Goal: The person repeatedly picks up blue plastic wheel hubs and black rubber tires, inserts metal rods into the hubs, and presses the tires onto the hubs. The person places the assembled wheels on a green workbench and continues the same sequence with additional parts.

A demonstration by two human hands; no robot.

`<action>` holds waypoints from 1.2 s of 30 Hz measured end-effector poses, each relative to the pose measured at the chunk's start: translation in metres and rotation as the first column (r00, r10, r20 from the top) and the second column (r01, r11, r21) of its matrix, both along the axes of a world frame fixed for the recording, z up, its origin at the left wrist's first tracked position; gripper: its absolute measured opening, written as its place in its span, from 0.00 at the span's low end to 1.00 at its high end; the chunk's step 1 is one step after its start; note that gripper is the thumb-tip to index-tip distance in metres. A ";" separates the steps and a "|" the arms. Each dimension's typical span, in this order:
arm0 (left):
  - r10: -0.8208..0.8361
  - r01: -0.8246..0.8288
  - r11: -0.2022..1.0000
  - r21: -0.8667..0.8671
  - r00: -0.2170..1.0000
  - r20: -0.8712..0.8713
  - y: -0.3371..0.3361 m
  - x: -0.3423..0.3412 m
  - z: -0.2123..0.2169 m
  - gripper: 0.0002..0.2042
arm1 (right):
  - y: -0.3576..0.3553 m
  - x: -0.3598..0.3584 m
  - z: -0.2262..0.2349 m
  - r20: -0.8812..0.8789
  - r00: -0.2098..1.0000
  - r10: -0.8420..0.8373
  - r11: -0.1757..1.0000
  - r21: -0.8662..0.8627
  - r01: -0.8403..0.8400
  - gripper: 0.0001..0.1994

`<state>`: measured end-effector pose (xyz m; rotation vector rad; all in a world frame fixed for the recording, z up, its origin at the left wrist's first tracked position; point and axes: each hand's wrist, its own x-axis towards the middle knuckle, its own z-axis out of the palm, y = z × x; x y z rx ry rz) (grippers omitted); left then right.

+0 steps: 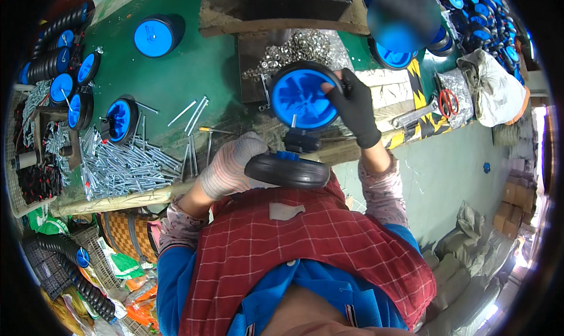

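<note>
My left hand, in a pale striped glove, grips a black-tyred wheel seen nearly edge-on in front of my apron. A black bracket sits on that wheel's far side, and a bolt sticks up from it. My right hand, in a black glove with bare fingertips, is closed on the rim of a second wheel, blue-hubbed and tilted to face me. The bolt's tip overlaps this wheel's lower edge; I cannot tell whether it enters the hub.
Loose bolts lie heaped on the green bench at left, beside a yellow-handled tool. Small metal nuts are piled below a heavy metal fixture. Several wheels stand around; red-handled scissors lie at right.
</note>
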<state>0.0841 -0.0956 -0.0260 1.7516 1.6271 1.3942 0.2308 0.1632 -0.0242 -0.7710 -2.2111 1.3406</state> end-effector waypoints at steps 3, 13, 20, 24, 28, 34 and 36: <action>0.015 -0.015 1.000 -0.022 1.000 -0.021 0.005 0.006 0.003 0.37 | -0.017 -0.002 0.008 0.038 0.999 0.015 0.999 0.052 -0.017 0.16; 0.045 -0.024 0.986 -0.164 0.991 0.126 -0.004 -0.001 -0.005 0.26 | -0.025 0.001 -0.002 -0.018 0.939 0.343 0.872 0.378 -0.312 0.26; 0.073 -0.087 0.988 -0.126 0.991 -0.108 -0.030 -0.008 -0.068 0.23 | 0.006 -0.056 -0.053 0.019 0.992 0.124 0.922 0.367 -0.122 0.07; 0.074 -0.083 0.988 -0.129 0.995 -0.071 -0.030 -0.012 -0.061 0.25 | 0.021 -0.087 -0.071 0.107 0.993 0.054 0.816 0.569 -0.106 0.08; 0.073 -0.075 0.989 -0.124 0.997 -0.016 -0.033 -0.013 -0.063 0.26 | 0.024 -0.094 -0.077 0.207 0.978 0.021 0.820 0.557 -0.135 0.08; 0.087 -0.085 0.986 -0.145 0.996 0.003 -0.035 -0.012 -0.063 0.29 | 0.025 -0.084 -0.075 -0.036 0.998 0.054 0.995 0.081 -0.051 0.05; 0.080 -0.079 0.987 -0.141 0.997 -0.001 -0.034 -0.011 -0.060 0.28 | 0.021 -0.081 -0.070 -0.048 0.998 0.045 0.993 -0.107 -0.050 0.05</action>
